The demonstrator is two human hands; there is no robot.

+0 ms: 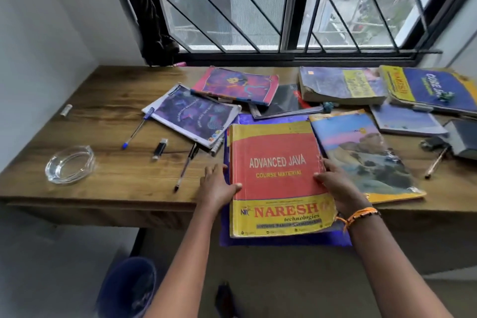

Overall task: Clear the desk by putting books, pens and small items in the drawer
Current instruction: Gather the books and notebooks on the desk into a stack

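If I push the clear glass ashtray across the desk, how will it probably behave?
The glass ashtray looks thick and low, so it probably slides without tipping. It seems heavy for its size, and likely chips if it drops off the desk.

Both arms reached forward from the bottom of the view, side by side. The left hand (216, 186) lay flat with its fingers (215, 169) straight and spread, and its thumb hooked over the left edge of a book (277, 178) at the front edge of the surface (108, 116). The right hand (338, 183) gripped the book's right edge, thumb on top, fingers curled. A bright orange band sat on the right wrist.
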